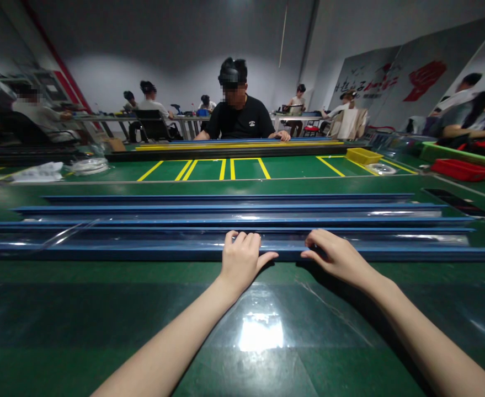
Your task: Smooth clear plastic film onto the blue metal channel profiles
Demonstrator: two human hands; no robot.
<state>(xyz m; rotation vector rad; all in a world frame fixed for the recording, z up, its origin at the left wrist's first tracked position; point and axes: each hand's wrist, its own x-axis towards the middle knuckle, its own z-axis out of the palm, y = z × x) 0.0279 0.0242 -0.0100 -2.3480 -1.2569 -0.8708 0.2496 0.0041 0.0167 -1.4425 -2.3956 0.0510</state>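
Several long blue channel strips [143,252] lie side by side across the green table [242,342], with clear glossy film or inserts in them. My left hand [242,259] rests on the nearest strip, fingers curled over its front edge and thumb stretched to the right. My right hand [335,256] lies on the same strip just to the right, fingers bent down onto it and thumb pointing left. The two hands are a short gap apart near the strip's middle.
A person in a black shirt [238,118] sits opposite behind yellow and blue strips [234,145]. A yellow tray [362,155] and a red tray [459,168] stand at the right. White bags [39,172] lie at the left. Other people work at tables behind.
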